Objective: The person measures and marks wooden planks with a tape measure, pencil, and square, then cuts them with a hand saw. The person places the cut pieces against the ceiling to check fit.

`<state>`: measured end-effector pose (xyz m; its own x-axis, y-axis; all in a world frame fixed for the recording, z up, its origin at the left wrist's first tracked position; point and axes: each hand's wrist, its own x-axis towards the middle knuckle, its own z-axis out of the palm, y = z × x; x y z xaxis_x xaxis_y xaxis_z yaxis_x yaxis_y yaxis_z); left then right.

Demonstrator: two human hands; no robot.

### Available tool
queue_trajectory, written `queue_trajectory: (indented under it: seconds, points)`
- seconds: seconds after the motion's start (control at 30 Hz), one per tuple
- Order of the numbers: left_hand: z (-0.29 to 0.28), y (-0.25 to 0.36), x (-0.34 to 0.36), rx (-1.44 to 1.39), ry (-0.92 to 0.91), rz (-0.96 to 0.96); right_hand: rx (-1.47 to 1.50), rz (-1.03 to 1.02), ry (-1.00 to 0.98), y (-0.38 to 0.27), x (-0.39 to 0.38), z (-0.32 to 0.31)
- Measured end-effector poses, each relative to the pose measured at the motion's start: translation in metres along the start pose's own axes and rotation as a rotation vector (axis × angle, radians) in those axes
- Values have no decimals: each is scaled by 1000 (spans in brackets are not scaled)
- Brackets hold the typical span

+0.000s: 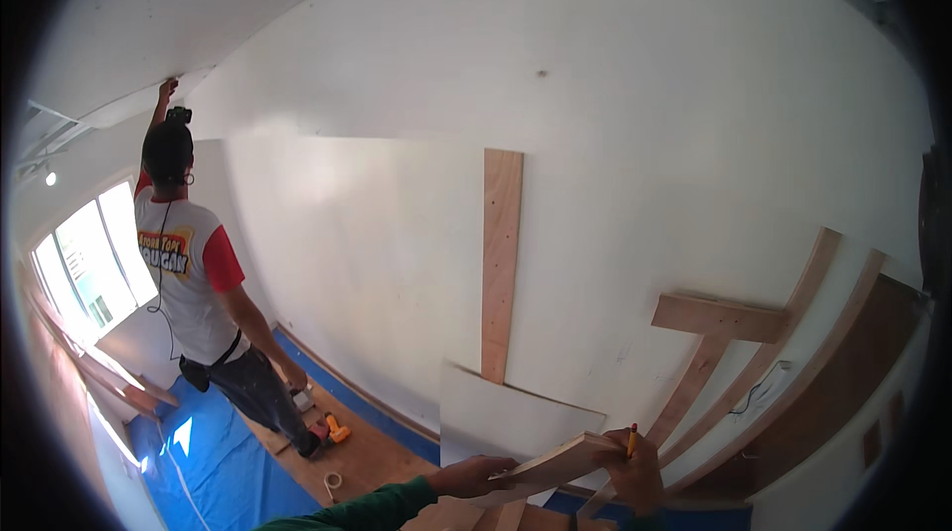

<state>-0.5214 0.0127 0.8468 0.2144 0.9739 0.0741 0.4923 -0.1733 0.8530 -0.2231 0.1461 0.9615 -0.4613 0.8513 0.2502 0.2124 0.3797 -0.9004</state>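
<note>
A short wooden board (pixel 557 463) is held tilted in front of me at the bottom of the head view. My left hand (pixel 470 476), in a green sleeve, grips its left end. At the other end is my right hand (pixel 638 476), with a yellow-orange pencil (pixel 632 441) standing up from its closed fingers. That hand touches the board's end or is very close to it. Below the board, more pieces of wood (pixel 501 516) show in part. A white panel (pixel 476 417) leans against the wall just beyond my hands.
At the left, a co-worker (pixel 193 273) reaches one arm to the ceiling. Near their feet a yellow power tool (pixel 338 429) and a tape roll (pixel 333 480) lie on plywood (pixel 382 467) over blue sheeting (pixel 223 462). Wooden strips (pixel 503 263) and a T-shaped wooden piece (pixel 719 318) stand along the wall.
</note>
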Motion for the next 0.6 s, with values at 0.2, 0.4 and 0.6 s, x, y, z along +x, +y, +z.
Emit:
queue_trajectory:
  seconds: [0.2,0.4,0.6]
  points:
    - [-73,67,33,-34,222,181,339,-180,336,-62,-5,-18]
    - [-217,209,92,-238,543,677,287,-49,349,-44,-45,-30]
    - [-359,336,112,-168,710,996,322,-44,323,7,-68,-15]
